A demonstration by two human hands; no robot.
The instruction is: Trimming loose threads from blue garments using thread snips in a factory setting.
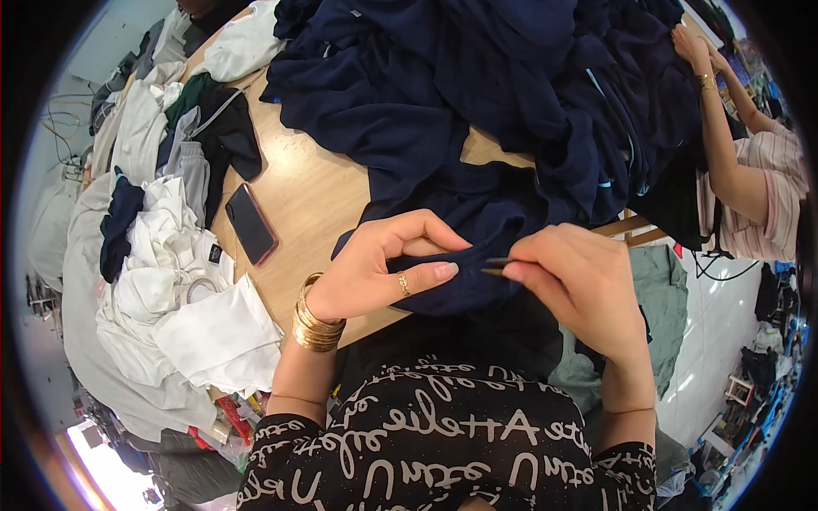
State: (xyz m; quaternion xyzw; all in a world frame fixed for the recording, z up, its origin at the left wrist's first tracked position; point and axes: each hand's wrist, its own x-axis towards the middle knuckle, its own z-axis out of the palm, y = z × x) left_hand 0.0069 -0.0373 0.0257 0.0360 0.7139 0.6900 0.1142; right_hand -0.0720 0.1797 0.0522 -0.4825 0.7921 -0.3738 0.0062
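A dark phone (250, 224) with a blank black screen lies flat on the wooden table (311, 192), left of the navy cloth. Just left of it, a small black rectangular label (216, 253) shows on a white garment (183, 255)

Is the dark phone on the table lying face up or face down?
Cannot tell. The phone lies flat on the wooden table, beside the white clothes; its upper side is plain dark.

Navy garment and small metal tool, centre of frame

A dark navy fabric fold (460, 272) lies crumpled at the desk's near edge; thin metal snips (496, 266) point left, tips touching the fold.
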